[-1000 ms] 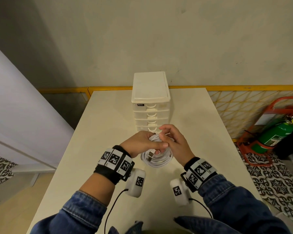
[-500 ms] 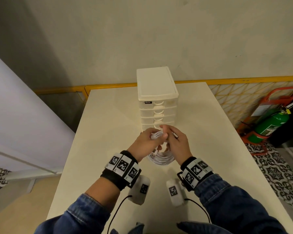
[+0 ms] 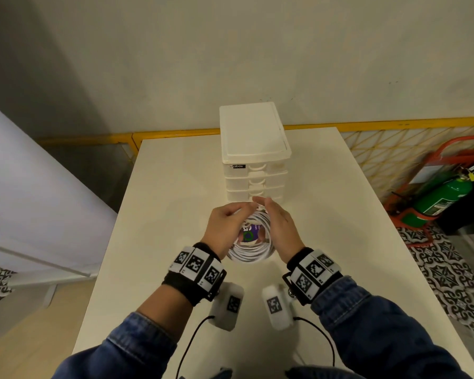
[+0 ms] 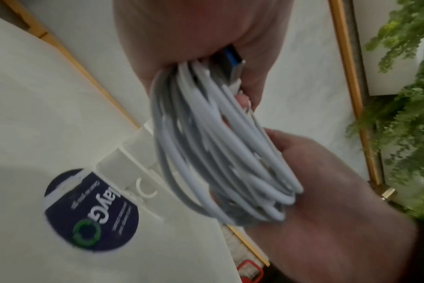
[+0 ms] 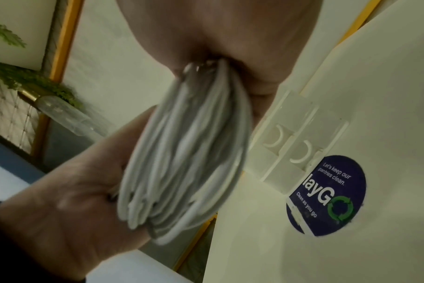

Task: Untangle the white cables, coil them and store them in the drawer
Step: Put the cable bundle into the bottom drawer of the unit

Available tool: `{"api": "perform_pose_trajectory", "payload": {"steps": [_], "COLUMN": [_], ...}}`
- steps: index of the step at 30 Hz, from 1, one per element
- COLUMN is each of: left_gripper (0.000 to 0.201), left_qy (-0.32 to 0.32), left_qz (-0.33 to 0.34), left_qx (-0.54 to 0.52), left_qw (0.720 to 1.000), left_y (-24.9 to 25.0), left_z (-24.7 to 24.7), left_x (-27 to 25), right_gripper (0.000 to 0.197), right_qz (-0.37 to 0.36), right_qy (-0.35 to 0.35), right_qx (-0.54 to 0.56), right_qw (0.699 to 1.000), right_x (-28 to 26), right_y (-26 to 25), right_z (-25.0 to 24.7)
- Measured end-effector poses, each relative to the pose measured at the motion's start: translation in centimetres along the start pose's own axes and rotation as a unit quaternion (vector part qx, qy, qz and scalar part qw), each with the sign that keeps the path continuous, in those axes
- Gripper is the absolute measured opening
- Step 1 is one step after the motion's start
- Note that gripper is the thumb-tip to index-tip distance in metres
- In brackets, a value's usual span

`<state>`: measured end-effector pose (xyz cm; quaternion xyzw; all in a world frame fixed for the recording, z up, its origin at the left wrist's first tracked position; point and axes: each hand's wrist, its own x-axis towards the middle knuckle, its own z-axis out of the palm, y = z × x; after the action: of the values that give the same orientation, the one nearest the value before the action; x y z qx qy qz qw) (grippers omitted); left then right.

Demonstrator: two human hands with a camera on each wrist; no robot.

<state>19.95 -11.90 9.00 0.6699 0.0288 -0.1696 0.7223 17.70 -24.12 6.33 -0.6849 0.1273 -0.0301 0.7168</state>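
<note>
Two hands met over the tabletop point(image 3: 159, 214) in the head view, with the coil of white cables point(image 3: 253, 251) held upright between them. The left hand point(image 3: 226, 228) had its fingers curled over the top of the coil, while the right hand point(image 3: 278, 228) lay against the coil's right side with its fingers fairly straight, the tips meeting the left hand's at the top. The coil hung just in front of the drawer unit point(image 3: 255, 157), whose drawers were all closed, and a round dark sticker point(image 3: 251, 233) on the tabletop showed through the ring of the coil. A green fire extinguisher point(image 3: 443, 195) lay on the floor to the right of the tabletop.

In the left wrist view, the left hand point(image 4: 201, 32) gripped the top of the coil of white cables point(image 4: 220, 145), fingers closed round the bunched loops with a blue-tipped plug point(image 4: 234, 57) poking out beside them. The right hand point(image 4: 327, 191) pressed its palm against the lower loops. The drawer unit point(image 4: 133, 159) and the sticker point(image 4: 92, 208) showed behind.

In the right wrist view, blurred, the coil point(image 5: 187, 159) emerged from the right hand point(image 5: 218, 28) at the top; whether its fingers curled round the loops I could not tell. The left hand point(image 5: 68, 201) supported the bottom loops on its open palm. The sticker point(image 5: 327, 195) lay beside the drawer unit point(image 5: 293, 137).
</note>
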Motion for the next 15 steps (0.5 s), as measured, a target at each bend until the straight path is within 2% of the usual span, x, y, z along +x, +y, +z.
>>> {"api": "perform_pose_trajectory", "payload": {"steps": [4, 7, 9, 15], "left_gripper": [0.018, 0.023, 0.023, 0.021], "left_qy": [0.016, 0.029, 0.021, -0.02], "left_qz": [0.009, 0.023, 0.02, -0.029], "left_qx": [-0.004, 0.023, 0.027, 0.007], "left_qw": [1.0, 0.999, 0.999, 0.999], "left_y": [2.2, 4.3, 5.7, 9.2], "left_z": [-1.0, -1.9, -2.4, -2.6], "left_x": [2.1, 4.1, 5.2, 8.6], "right_gripper": [0.047, 0.033, 0.021, 0.017], "right_qz": [0.051, 0.134, 0.19, 0.277], "right_qy": [0.009, 0.035, 0.029, 0.009], "right_qx": [-0.009, -0.034, -0.057, -0.054], "right_qw": [0.999, 0.99, 0.98, 0.959], "right_x": [2.5, 5.2, 6.5, 9.5], "right_y": [0.7, 2.7, 4.0, 5.8], "right_z": [-1.6, -2.6, -2.8, -1.4]}}
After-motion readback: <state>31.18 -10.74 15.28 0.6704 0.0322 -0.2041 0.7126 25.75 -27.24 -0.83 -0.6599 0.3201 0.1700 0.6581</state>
